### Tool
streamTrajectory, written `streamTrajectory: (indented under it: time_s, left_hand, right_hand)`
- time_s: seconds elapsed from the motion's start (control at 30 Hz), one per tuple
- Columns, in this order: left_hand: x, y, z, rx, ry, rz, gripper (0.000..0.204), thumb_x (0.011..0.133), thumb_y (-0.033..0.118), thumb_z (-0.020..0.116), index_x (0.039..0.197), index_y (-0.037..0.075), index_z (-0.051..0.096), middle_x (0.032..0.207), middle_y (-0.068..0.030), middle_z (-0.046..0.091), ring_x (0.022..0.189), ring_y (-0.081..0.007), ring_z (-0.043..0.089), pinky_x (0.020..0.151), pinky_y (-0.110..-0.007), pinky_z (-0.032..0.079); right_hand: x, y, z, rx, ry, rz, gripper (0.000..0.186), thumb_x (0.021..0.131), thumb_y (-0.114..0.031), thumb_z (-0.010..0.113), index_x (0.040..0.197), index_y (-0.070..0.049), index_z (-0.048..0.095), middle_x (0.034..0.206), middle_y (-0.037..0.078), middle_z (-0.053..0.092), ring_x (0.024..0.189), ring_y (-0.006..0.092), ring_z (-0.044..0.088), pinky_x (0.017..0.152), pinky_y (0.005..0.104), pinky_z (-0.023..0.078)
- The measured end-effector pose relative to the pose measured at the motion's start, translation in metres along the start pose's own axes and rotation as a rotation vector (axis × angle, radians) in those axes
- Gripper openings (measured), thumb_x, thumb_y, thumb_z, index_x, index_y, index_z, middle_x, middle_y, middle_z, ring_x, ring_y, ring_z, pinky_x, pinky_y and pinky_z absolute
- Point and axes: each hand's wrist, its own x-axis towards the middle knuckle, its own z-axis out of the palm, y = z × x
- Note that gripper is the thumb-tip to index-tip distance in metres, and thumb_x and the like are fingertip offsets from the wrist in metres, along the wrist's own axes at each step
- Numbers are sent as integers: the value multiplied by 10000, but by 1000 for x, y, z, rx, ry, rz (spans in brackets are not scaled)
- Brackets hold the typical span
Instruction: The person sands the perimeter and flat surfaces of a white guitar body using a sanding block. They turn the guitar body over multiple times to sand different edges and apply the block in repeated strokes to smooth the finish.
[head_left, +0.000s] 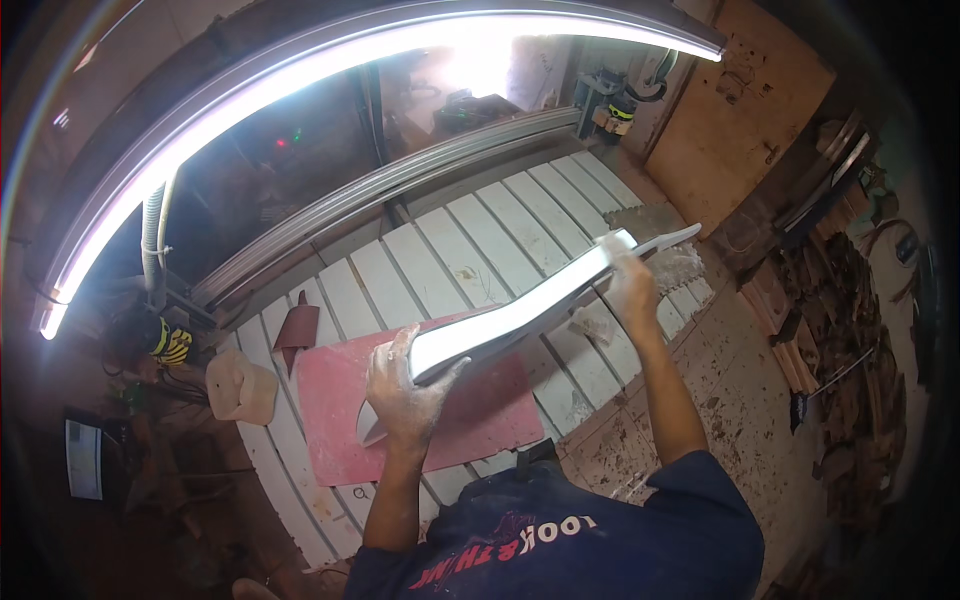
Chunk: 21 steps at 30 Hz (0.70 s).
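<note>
A long white curved piece [510, 318], with a bright, smooth upper face, is held up at a slant above the worktable. My left hand [405, 395], coated in pale dust, grips its near left end, with the thumb along the lower side. At the far right end my right hand [633, 292] has its fingers closed round the piece. A narrow pale tip [672, 238] sticks out beyond the right hand, and a pale pointed part [371, 424] shows below the left wrist. How these join the piece is hidden. Beneath lies a dusty pink mat [335, 440].
The slatted white table [440, 265] carries a curled reddish-brown sheet [297, 328] and a beige cap [240, 388] at its left. A bright tube light [300, 72] arches overhead, before a metal rail [400, 172]. Wood scraps [850, 320] are heaped at right; a screen [84, 458] stands at left.
</note>
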Motion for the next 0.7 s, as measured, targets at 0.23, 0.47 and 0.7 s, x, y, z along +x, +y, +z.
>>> streamTrajectory:
  time_s: [0.23,0.47,0.7]
  left_hand:
    - [-4,-3,-5,27,30,48,785,564,243,1004,1238,46,654,1139,-134,694,1006,-317,664,884,-420,552]
    - [-7,7,-4,-18,-15,23,775,572,237,1002,1235,41,650,1149,-138,695,1028,-319,662,901,-422,550]
    - [-8,8,-2,15,1,20,779,568,233,1004,1234,39,647,1145,-147,685,1026,-328,665,910,-426,549]
  right_hand:
    - [-28,-81,10,238,-198,144,472,868,62,495,1284,-31,696,1282,209,698,1093,355,715,974,382,547]
    - [-13,-13,2,-8,77,263,516,835,50,521,1299,-80,703,1331,191,677,1160,315,704,966,380,555]
    - [-8,69,-4,57,-3,396,450,869,-44,557,1299,-23,689,1149,201,734,964,283,732,802,351,590]
